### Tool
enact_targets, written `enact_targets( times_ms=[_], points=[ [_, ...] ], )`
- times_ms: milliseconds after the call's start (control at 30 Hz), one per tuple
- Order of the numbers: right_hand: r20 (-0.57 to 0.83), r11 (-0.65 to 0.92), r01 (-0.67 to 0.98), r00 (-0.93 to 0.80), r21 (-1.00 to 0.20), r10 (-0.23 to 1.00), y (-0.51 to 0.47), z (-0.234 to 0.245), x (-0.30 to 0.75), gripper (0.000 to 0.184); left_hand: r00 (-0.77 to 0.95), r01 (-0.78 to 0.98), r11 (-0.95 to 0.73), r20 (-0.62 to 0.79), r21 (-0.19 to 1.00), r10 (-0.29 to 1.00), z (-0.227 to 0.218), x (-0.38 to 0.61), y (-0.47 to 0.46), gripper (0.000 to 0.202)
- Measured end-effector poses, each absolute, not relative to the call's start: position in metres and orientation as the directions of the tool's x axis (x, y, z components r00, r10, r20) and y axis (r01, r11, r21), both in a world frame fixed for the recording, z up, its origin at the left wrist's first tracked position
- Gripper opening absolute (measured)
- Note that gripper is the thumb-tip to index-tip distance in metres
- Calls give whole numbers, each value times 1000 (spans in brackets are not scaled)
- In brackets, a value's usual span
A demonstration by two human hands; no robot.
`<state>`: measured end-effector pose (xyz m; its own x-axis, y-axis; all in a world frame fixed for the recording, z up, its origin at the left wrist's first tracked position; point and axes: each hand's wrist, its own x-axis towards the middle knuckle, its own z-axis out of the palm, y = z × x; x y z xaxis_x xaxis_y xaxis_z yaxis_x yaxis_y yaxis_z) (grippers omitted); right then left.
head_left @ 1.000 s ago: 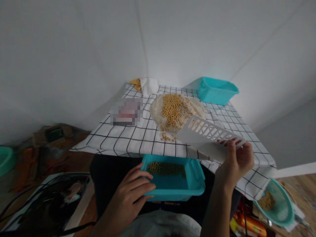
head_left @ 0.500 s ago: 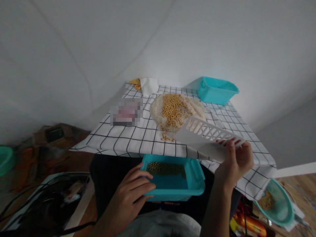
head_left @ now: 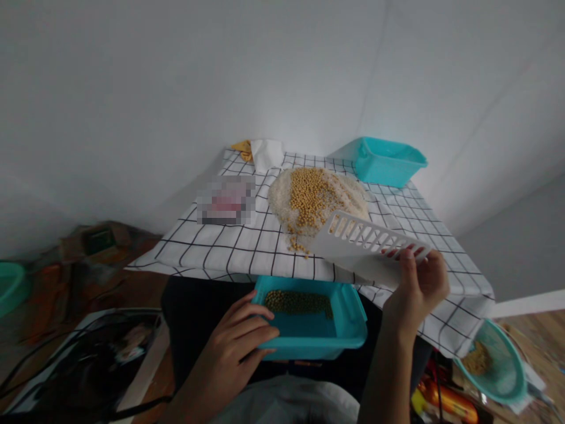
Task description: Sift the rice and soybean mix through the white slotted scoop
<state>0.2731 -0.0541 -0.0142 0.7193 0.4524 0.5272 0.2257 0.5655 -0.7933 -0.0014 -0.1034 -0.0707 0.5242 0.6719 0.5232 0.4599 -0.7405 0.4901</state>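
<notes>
Right now, the right hand (head_left: pixel 417 288) is grasping a white slotted board (head_left: pixel 344 250) by its right end, the thumb pressing on the near face and the other fingers showing through the last slots. From that grip the board is stretching leftward above the near edge of the cloth-covered desk (head_left: pixel 212 247), tilting with its row of slots uppermost. Its free end is pointing away from the hand and overlapping, in this view, the near right side of a pile of yellow beans and pale grains (head_left: pixel 309 197). A few loose beans (head_left: pixel 298 245) are lying just left of that end.

Below the desk edge, a teal tub (head_left: pixel 318 343) is sitting on the person's lap, small greenish beans (head_left: pixel 295 301) gathering along its far side. The left hand (head_left: pixel 236 338) is lying over the tub's left end, fingers slightly spread; its underside is hiding from the camera, so I cannot tell whether that grip is clasping the rim or merely resting. A second teal tub (head_left: pixel 388 168) is standing at the desk's far right.
</notes>
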Motion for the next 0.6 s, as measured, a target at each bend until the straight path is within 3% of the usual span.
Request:
enact_targets(
  times_ms=[600],
  points=[
    [528,590,185,697,-786,485,-55,-11,268,19,507,461,-748,550,478,664,-68,1,-103,21]
  ],
)
